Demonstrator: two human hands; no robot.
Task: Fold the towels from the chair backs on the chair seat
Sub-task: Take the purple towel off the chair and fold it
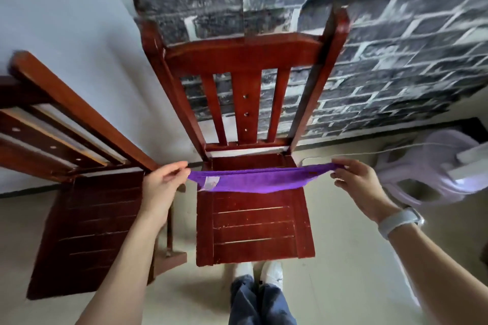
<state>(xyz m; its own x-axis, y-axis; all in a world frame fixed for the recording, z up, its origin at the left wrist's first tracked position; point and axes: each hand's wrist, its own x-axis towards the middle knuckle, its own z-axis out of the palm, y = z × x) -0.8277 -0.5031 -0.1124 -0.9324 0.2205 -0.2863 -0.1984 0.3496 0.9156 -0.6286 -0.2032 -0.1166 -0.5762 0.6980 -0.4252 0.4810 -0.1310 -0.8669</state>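
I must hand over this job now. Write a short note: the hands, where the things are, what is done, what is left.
Left hand pinches the left end of the purple towel; right hand pinches the right end.
The towel is stretched above the back part of the middle chair's seat, apparently doubled over.
Done: this towel is off the chair back.
Left: finish folding it on the seat. No other towel is in view.

No legible text appears anywhere. A white care label is sewn at the nine o'clock end of the purple towel, but its print is too blurred to read.
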